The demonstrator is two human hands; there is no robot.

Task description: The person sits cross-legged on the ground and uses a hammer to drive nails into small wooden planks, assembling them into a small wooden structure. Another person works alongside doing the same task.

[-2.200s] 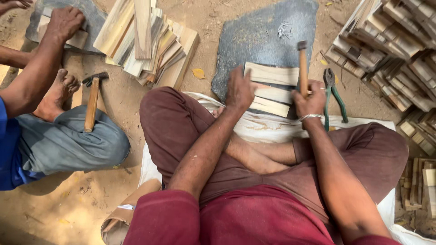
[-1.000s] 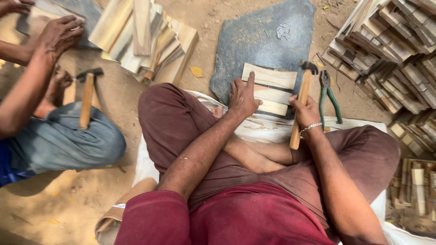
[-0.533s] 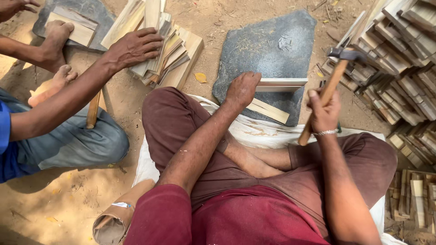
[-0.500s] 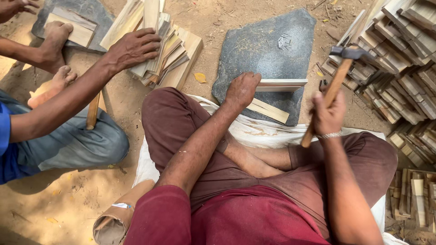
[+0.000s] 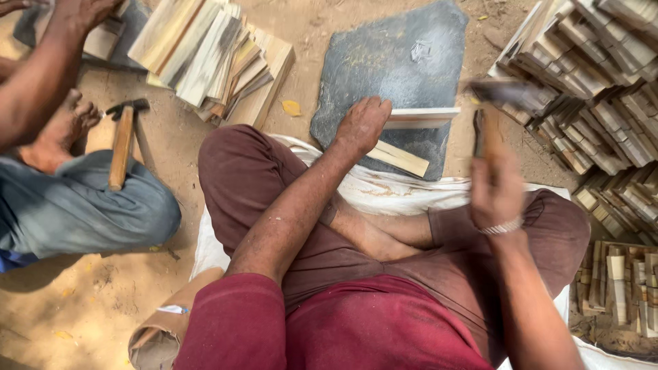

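Two wooden slats (image 5: 404, 137) lie on the grey stone slab (image 5: 397, 62): left hand (image 5: 362, 125) pins the upright one, right hand (image 5: 495, 188) clenches a blurred hammer (image 5: 490, 103) raised beside it. Joining looks unfinished; stacks (image 5: 603, 89) wait nearby.

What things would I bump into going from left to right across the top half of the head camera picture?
Another person's bare foot → hammer lying on the ground → pile of flat wood pieces → left hand pressing a wood strip on the grey stone slab → right hand gripping a blurred hammer → stacked wood blocks.
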